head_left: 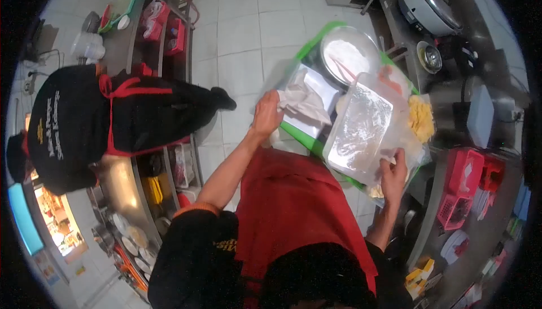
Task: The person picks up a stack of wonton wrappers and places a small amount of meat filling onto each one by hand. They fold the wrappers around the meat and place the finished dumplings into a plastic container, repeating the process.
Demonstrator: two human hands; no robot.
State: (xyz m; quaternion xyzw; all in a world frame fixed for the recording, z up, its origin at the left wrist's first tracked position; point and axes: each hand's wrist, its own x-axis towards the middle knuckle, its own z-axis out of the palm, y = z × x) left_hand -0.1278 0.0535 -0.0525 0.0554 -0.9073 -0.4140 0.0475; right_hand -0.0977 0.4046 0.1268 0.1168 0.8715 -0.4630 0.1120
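Observation:
My left hand (266, 114) is closed on a crumpled whitish cloth (305, 101), which hangs over a white rectangular tray (323, 86). In my right hand (393, 174), thumb and fingers grip the near right edge of a translucent plastic container (361, 123). The container looks bare inside, with light glinting off its bottom, and tilts over the other things. Behind it stands a round metal bowl (377, 55) of white powder with a pinkish utensil handle in it. Yellow food pieces (420, 118) lie on the right, beside pinkish food (392, 77) in clear plastic.
A bright green surface (305, 138) bears these things. At the left a co-worker in black (73, 120) with red apron ties faces a counter. Right-hand counters hold a large cooker (432, 7) and pink baskets (464, 173). White floor tiles (240, 27) lie between the counters.

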